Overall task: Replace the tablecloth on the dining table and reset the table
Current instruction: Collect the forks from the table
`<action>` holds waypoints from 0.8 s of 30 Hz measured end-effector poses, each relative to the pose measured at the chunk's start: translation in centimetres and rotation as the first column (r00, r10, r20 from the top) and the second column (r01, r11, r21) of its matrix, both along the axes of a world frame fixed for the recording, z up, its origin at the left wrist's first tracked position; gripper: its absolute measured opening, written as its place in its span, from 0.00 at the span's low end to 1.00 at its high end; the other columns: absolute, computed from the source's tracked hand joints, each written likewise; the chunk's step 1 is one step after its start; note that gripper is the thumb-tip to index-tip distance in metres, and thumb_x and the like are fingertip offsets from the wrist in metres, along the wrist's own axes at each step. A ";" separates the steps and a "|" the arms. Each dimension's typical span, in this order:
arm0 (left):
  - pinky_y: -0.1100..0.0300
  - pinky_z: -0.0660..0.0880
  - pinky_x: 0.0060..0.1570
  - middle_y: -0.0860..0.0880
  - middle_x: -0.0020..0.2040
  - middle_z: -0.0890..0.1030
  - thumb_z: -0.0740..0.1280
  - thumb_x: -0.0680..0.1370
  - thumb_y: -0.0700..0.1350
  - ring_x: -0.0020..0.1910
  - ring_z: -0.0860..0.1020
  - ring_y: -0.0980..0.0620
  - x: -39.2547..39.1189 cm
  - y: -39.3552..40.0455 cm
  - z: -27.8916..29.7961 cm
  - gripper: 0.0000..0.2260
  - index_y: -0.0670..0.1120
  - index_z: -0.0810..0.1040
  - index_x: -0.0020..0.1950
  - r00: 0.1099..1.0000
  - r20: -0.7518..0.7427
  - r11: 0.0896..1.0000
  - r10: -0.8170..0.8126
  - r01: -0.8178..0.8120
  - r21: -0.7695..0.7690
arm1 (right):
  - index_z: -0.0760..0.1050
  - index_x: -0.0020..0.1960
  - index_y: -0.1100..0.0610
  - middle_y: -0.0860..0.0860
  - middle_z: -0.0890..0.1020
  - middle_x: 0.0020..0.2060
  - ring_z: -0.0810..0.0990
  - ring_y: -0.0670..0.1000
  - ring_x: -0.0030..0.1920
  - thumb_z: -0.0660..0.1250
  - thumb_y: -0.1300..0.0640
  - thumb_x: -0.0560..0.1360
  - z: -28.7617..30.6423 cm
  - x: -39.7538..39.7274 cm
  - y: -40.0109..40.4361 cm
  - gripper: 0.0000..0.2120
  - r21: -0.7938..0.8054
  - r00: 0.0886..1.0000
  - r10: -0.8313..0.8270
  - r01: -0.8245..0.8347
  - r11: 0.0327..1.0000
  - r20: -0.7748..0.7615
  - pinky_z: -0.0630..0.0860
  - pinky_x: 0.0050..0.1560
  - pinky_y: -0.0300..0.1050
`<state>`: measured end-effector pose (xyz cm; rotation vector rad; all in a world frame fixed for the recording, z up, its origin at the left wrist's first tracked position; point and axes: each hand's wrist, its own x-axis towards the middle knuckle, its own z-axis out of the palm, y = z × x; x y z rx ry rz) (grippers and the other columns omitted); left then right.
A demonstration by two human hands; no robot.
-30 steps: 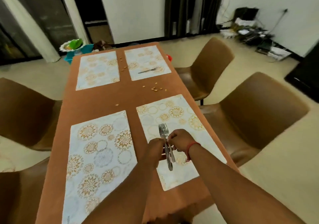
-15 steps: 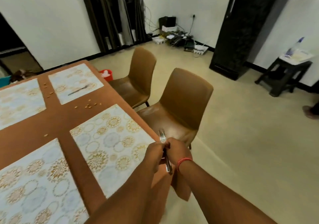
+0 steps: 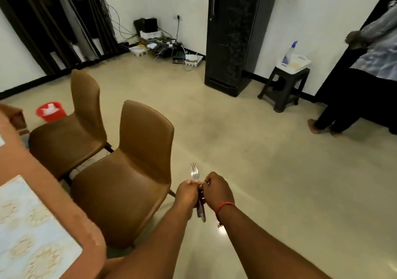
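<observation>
low in the centre of the frame the left hand and right hand both curl around a bundle of forks, tines up, over the floor beside the nearer brown chair, the orange-clothed dining table at lower left.

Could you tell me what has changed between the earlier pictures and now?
The view has turned right, away from the table, toward the open floor. Both hands carried the forks off the placemat and past the table edge, now over the floor beside the near chair. Unchanged: the left hand and right hand still grip the forks together, tines up.
</observation>
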<state>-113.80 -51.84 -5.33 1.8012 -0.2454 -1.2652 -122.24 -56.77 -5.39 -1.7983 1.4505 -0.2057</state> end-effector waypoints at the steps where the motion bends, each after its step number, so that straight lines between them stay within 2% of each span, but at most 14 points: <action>1: 0.63 0.76 0.28 0.43 0.40 0.82 0.60 0.80 0.39 0.34 0.81 0.51 -0.5 -2.3 0.1 0.10 0.39 0.81 0.53 1.000 -0.016 1.000 -0.001 0.001 -0.011 | 0.72 0.43 0.50 0.50 0.79 0.45 0.80 0.52 0.43 0.62 0.56 0.75 -0.4 -0.3 -2.5 0.03 0.007 1.000 -0.015 0.015 1.000 -0.006 0.80 0.47 0.51; 5: 0.61 0.77 0.30 0.43 0.44 0.83 0.61 0.82 0.39 0.36 0.82 0.50 0.3 -10.4 -0.4 0.09 0.39 0.79 0.56 1.000 -0.026 0.999 -0.002 0.001 -0.047 | 0.74 0.43 0.52 0.51 0.81 0.44 0.80 0.53 0.44 0.61 0.56 0.77 -2.3 0.7 -11.0 0.05 0.053 0.999 -0.040 0.038 0.998 0.033 0.80 0.50 0.52; 10: 0.63 0.76 0.26 0.45 0.40 0.80 0.61 0.82 0.39 0.34 0.80 0.51 4.2 -21.2 -1.3 0.06 0.39 0.78 0.52 0.999 0.008 0.998 -0.054 0.054 -0.015 | 0.75 0.43 0.54 0.52 0.82 0.40 0.82 0.54 0.43 0.61 0.55 0.78 -3.5 4.4 -21.4 0.08 0.145 0.993 -0.094 0.083 0.986 0.075 0.81 0.49 0.54; 12: 0.63 0.75 0.25 0.45 0.40 0.80 0.61 0.81 0.39 0.34 0.79 0.51 5.9 -26.2 -1.3 0.07 0.39 0.78 0.52 0.995 0.032 0.996 -0.092 0.092 0.006 | 0.75 0.43 0.56 0.52 0.81 0.39 0.82 0.54 0.42 0.60 0.56 0.79 -3.1 6.0 -25.5 0.08 0.158 0.987 -0.144 0.131 0.979 0.076 0.80 0.49 0.53; 16: 0.60 0.75 0.33 0.45 0.40 0.80 0.62 0.79 0.40 0.35 0.77 0.50 8.8 -37.3 -0.4 0.08 0.41 0.80 0.49 0.987 0.085 0.991 -0.136 0.137 -0.005 | 0.76 0.45 0.57 0.51 0.80 0.39 0.80 0.54 0.42 0.60 0.56 0.79 -1.4 9.0 -35.5 0.08 0.138 0.963 -0.249 0.234 0.962 0.101 0.78 0.46 0.49; 19: 0.61 0.74 0.31 0.46 0.38 0.79 0.63 0.80 0.40 0.34 0.77 0.50 10.5 -43.9 0.2 0.07 0.41 0.79 0.47 0.981 0.108 0.987 -0.162 0.163 -0.006 | 0.75 0.44 0.56 0.52 0.80 0.38 0.80 0.54 0.41 0.60 0.57 0.78 -0.8 10.9 -42.4 0.07 0.142 0.954 -0.278 0.261 0.955 0.116 0.79 0.45 0.49; 21: 0.59 0.73 0.34 0.44 0.38 0.79 0.63 0.79 0.42 0.34 0.76 0.50 12.3 -48.5 0.1 0.07 0.42 0.78 0.44 0.976 0.138 0.985 -0.168 0.171 -0.007 | 0.75 0.42 0.56 0.52 0.79 0.37 0.78 0.53 0.39 0.60 0.58 0.77 -0.7 12.8 -47.0 0.07 0.146 0.950 -0.293 0.275 0.950 0.113 0.78 0.42 0.48; 24: 0.55 0.72 0.39 0.39 0.44 0.82 0.64 0.77 0.42 0.37 0.75 0.48 15.9 -55.8 -0.6 0.08 0.38 0.78 0.47 0.977 0.186 0.994 -0.106 0.111 -0.013 | 0.73 0.42 0.56 0.50 0.78 0.37 0.74 0.51 0.35 0.59 0.59 0.78 -1.1 16.9 -54.3 0.07 0.135 0.957 -0.261 0.244 0.960 0.125 0.69 0.34 0.43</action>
